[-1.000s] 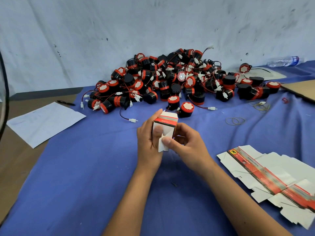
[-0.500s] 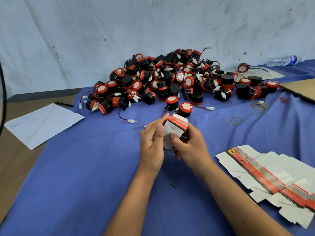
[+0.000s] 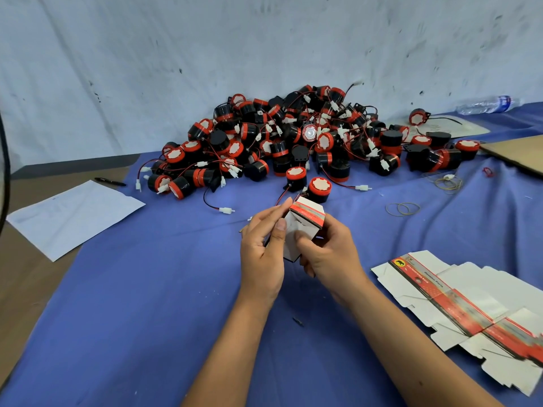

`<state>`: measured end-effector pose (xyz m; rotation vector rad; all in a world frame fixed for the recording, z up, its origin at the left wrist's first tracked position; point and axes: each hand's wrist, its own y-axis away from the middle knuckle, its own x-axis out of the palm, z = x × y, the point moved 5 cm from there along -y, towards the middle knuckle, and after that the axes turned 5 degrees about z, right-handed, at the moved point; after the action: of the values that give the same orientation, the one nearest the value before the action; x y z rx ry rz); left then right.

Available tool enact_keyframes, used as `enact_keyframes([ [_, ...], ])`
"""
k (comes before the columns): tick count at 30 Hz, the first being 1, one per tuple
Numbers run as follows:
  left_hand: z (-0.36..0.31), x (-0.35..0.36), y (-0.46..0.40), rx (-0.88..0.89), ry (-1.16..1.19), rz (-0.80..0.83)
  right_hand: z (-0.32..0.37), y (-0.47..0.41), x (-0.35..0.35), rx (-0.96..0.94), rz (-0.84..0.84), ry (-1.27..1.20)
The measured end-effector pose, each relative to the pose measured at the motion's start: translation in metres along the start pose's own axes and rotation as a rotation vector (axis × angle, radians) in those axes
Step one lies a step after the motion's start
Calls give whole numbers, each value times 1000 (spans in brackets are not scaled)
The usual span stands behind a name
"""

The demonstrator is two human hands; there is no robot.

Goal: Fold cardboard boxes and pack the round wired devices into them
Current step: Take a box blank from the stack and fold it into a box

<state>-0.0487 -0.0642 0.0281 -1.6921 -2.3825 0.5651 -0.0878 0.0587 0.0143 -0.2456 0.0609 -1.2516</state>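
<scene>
At the far left, a white sheet of paper (image 3: 75, 214) is seen lying flat, with a thin black pen (image 3: 110, 181) just behind it. A blue cloth (image 3: 147, 289) is spread over the table. Further back, in the middle, a big heap of round black and red wired devices (image 3: 293, 139) is piled against the wall.

In front of the heap, a small white cardboard box with a red stripe (image 3: 304, 227) is held up off the cloth between both hands. It is gripped by the left hand (image 3: 264, 254), whose fingers are curled round its side, the thumb lying on the white face. The right hand (image 3: 329, 257) is wrapped round the other side, and its thumb is pressed on a white flap.

The box looks only half folded. To do this step well, the flap should be pushed in gently while the box is kept square.

To the right, a stack of flat unfolded white and red boxes (image 3: 470, 306) is waiting, near some thin rubber bands (image 3: 402, 208).
</scene>
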Motion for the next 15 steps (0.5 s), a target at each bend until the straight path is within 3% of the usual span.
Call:
enact_keyframes([
  [9,4,3,1,2,-40,6,-1,0,-2,22,-27,2],
  [15,14,-7,0,-144,187,-90,4,1,3,41,167,-51],
])
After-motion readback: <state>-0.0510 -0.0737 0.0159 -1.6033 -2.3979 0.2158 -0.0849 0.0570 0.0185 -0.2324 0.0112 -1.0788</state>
